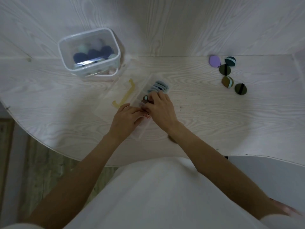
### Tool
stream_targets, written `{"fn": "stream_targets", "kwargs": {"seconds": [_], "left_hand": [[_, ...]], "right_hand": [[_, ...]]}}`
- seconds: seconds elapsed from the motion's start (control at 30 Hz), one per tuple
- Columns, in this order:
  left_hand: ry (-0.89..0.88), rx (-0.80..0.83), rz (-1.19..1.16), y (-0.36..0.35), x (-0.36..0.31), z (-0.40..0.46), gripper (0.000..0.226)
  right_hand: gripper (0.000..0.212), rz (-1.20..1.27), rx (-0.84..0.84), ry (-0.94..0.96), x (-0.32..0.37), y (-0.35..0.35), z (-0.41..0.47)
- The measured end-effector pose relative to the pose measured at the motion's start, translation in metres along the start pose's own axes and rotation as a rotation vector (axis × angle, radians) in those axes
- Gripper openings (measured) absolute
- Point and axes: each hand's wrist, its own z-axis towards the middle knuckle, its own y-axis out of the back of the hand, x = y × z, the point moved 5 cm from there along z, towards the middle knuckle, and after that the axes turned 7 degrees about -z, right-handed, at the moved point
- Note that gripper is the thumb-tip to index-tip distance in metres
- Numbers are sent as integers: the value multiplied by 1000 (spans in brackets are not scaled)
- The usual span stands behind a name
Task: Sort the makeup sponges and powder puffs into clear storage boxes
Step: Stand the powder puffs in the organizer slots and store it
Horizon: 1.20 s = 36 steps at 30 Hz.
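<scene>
Head view, both hands' grip on long clear box (142, 129) of puffs (157, 86), tub (66, 47) holding sponges (92, 54)

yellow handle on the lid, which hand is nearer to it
Left. The left hand lies just below the near end of the yellow handle, almost touching it. The right hand is farther right, over the powder puffs in the narrow clear box.

The table (206, 103) was pale whitewashed wood grain, the clear box (90, 52) held navy and mint sponges (92, 54), a yellow handle (125, 95) lay by grey-blue puffs (158, 86), and loose puffs were lilac (214, 61), teal-striped (230, 61) and olive with black bands (225, 69).
</scene>
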Motion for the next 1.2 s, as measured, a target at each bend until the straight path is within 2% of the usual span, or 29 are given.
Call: {"fn": "stream_targets", "kwargs": {"seconds": [0.2,0.3,0.4,0.57,0.67,0.73,0.8,0.87,0.93,1.03,1.13,1.2], "left_hand": [[-1,-14,2,-1,2,-1,17],[-6,-32,8,-1,1,0,17],[-2,-30,28,-1,0,0,20],[10,-21,13,-2,-1,-3,23],[14,-21,-7,0,-3,-2,23],[17,-51,-22,4,-8,-1,23],[24,-118,-67,10,-20,2,22],[2,-153,-145,11,-38,7,20],[-43,-81,-203,-1,-59,12,19],[-66,235,-140,-45,-88,21,34],[90,603,33,-86,-95,27,50],[181,720,64,-100,-95,34,49]], "right_hand": [[21,-14,287,20,4,-20,7],[22,-53,229,92,-1,-11,2],[24,-18,155,50,-7,-1,-10],[27,-13,260,25,-4,-9,-14],[37,132,255,0,-11,0,-16],[29,240,226,-66,-27,10,-29],[21,319,199,-227,-51,15,-56],[23,344,227,-416,-75,13,-91],[29,270,347,-534,-94,1,-126],[39,176,488,-570,-114,-11,-162],[40,215,486,-511,-130,-13,-174],[38,236,476,-500,-149,-14,-176]]}}
